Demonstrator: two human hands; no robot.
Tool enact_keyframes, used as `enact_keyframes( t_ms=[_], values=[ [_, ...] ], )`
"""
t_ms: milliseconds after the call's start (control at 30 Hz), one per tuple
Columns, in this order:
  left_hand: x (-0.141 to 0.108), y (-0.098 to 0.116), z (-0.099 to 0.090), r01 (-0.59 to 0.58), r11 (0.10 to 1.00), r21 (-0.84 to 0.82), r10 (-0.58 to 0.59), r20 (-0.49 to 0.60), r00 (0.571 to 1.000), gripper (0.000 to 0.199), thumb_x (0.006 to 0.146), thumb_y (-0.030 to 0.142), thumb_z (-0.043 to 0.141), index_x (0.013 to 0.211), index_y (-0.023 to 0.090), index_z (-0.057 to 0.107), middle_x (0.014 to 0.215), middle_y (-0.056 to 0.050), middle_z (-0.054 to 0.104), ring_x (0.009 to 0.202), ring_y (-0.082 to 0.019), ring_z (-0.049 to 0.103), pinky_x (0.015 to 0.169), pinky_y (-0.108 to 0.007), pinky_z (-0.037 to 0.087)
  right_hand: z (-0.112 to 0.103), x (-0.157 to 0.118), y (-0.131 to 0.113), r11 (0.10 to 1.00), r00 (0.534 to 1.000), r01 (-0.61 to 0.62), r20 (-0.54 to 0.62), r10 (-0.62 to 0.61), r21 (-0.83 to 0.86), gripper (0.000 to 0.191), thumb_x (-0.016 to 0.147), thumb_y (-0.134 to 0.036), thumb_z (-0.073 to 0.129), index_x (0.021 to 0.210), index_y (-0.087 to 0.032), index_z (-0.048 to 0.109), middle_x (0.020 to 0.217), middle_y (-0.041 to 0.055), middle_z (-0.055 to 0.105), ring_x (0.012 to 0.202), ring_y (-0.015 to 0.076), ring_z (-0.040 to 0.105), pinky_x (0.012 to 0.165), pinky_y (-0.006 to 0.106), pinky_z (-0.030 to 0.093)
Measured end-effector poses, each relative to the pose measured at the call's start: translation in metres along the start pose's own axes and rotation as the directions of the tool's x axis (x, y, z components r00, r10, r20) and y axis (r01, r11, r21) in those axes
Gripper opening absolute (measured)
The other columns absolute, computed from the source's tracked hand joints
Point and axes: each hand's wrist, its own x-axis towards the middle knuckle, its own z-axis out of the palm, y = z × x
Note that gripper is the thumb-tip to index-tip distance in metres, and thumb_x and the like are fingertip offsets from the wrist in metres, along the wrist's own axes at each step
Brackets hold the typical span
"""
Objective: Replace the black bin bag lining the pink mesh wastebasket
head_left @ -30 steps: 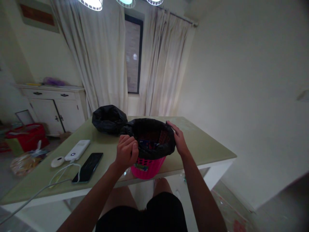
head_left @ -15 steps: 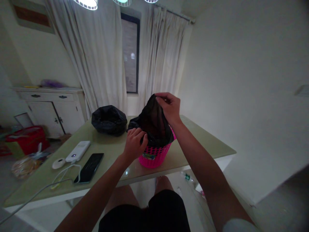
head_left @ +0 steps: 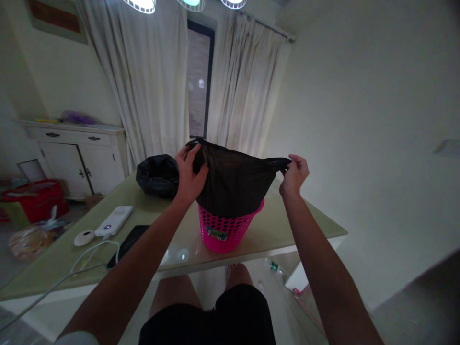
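1. Left hand [head_left: 189,175]: half-curled, thumb spread off the fingers, has hold of the near end of the black bag [head_left: 237,184] by its top edge. Exact finger contact partly hidden.
2. Right hand [head_left: 294,175]: closed in a pinch, thumb against fingers, gripping a gathered corner of the same bag.
3. Bag lies between the hands; its top edge is the long axis, running from left hand to right hand, dipping a bit toward the right. Looks taut.
4. Key relation: pink basket [head_left: 224,235] stands upright below the hands and between them, off-centre, so the left hand is nearer and the right hand sits out past the rim.
5. Bag's lower part meets the basket at the rim; top edge is well above it. How much hangs inside, cannot tell.
6. Beyond the left hand, just beside it: another black bag-lined container [head_left: 156,177], neither hand on it.
7. Left of the left forearm: white power bank [head_left: 114,220] and small round white item [head_left: 84,238]. Dark phone [head_left: 132,239] partly covered by that forearm.
8. All these rest on the green table [head_left: 323,227]. Plastic bottle [head_left: 275,266] on the floor, below the right hand.
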Motion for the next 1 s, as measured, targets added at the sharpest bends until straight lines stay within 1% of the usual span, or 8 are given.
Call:
enact_keyframes(
  t_ms=[200, 333, 433, 567, 733, 800, 900, 1000],
  values=[
    [0.047, 0.031, 0.01, -0.001, 0.916, -0.402, -0.029, -0.071, 0.997, 0.048, 0.083, 0.047, 0.094, 0.12, 0.027, 0.072, 0.146, -0.009, 0.058, 0.151, -0.034, 0.056, 0.111, -0.044, 0.063, -0.005, -0.008, 0.0, 0.993, 0.992, -0.096, -0.078, 0.101, 0.067, 0.035, 0.067, -0.022, 0.055, 0.1, -0.024, 0.067, 0.099, -0.0004, 0.062, 0.091, 0.0154, 0.066, 0.082, 0.031, 0.064],
    [0.056, 0.035, -0.012, 0.106, 0.732, -0.673, -0.202, -0.066, 0.977, 0.063, 0.068, 0.028, 0.105, 0.119, 0.031, 0.069, 0.137, -0.003, 0.066, 0.136, -0.025, 0.068, 0.117, -0.039, 0.06, -0.022, 0.006, 0.01, 0.963, 0.958, -0.259, -0.11, 0.267, 0.081, 0.039, 0.06, -0.019, 0.053, 0.097, -0.022, 0.067, 0.095, 0.0002, 0.066, 0.09, 0.0168, 0.067, 0.081, 0.031, 0.064],
    [0.056, 0.029, -0.035, 0.267, 0.624, -0.734, -0.327, 0.065, 0.943, 0.068, 0.062, 0.017, 0.105, 0.122, 0.03, 0.076, 0.136, -0.003, 0.072, 0.135, -0.025, 0.069, 0.122, -0.041, 0.057, -0.036, 0.013, 0.018, 0.933, 0.93, -0.355, -0.121, 0.346, -0.057, 0.034, 0.059, -0.019, 0.055, 0.089, -0.021, 0.071, 0.086, 0.0006, 0.067, 0.087, 0.0192, 0.066, 0.082, 0.034, 0.062],
    [0.044, 0.034, -0.043, 0.461, 0.652, -0.602, -0.343, 0.309, 0.887, 0.053, 0.071, 0.036, 0.103, 0.118, 0.023, 0.082, 0.129, -0.009, 0.08, 0.137, -0.03, 0.071, 0.126, -0.047, 0.054, -0.038, 0.012, 0.018, 0.929, 0.982, -0.191, -0.058, 0.182, -0.317, 0.031, 0.071, -0.028, 0.059, 0.094, -0.021, 0.078, 0.091, 0.0041, 0.073, 0.095, 0.0251, 0.068, 0.088, 0.042, 0.062],
    [0.018, 0.046, -0.018, 0.499, 0.773, -0.392, -0.28, 0.495, 0.823, 0.065, 0.069, 0.055, 0.104, 0.12, 0.021, 0.081, 0.126, -0.012, 0.084, 0.13, -0.039, 0.075, 0.116, -0.056, 0.061, -0.025, 0.006, 0.004, 0.871, 0.985, 0.033, 0.163, 0.055, -0.491, 0.037, 0.085, -0.04, 0.064, 0.112, -0.022, 0.081, 0.122, 0.0114, 0.078, 0.118, 0.0296, 0.069, 0.11, 0.05, 0.056],
    [0.014, 0.044, -0.01, 0.518, 0.761, -0.391, -0.337, 0.445, 0.83, 0.057, 0.073, 0.058, 0.1, 0.111, 0.019, 0.082, 0.12, -0.012, 0.086, 0.127, -0.041, 0.076, 0.116, -0.057, 0.061, -0.028, 0.006, -0.003, 0.813, 0.943, 0.062, 0.301, 0.143, -0.578, 0.033, 0.09, -0.046, 0.068, 0.108, -0.022, 0.081, 0.12, 0.0125, 0.08, 0.117, 0.0308, 0.071, 0.112, 0.051, 0.055],
    [0.015, 0.036, -0.004, 0.569, 0.621, -0.539, -0.499, 0.288, 0.818, 0.042, 0.081, 0.053, 0.092, 0.105, 0.021, 0.08, 0.118, -0.01, 0.085, 0.128, -0.037, 0.077, 0.114, -0.054, 0.063, -0.039, -0.001, -0.019, 0.709, 0.886, 0.089, 0.381, 0.264, -0.699, 0.046, 0.094, -0.064, 0.074, 0.104, -0.019, 0.079, 0.117, 0.0181, 0.08, 0.121, 0.0373, 0.072, 0.115, 0.058, 0.052],
    [0.017, 0.036, 0.002, 0.581, 0.497, -0.645, -0.573, 0.258, 0.778, 0.032, 0.085, 0.048, 0.085, 0.104, 0.023, 0.077, 0.12, -0.01, 0.084, 0.127, -0.032, 0.078, 0.111, -0.049, 0.066, -0.032, -0.031, -0.044, 0.77, 0.895, 0.248, 0.443, 0.05, -0.587, 0.073, 0.093, -0.079, 0.074, 0.134, -0.019, 0.075, 0.149, 0.0234, 0.069, 0.149, 0.0438, 0.058, 0.128, 0.063, 0.04]
  ],
)
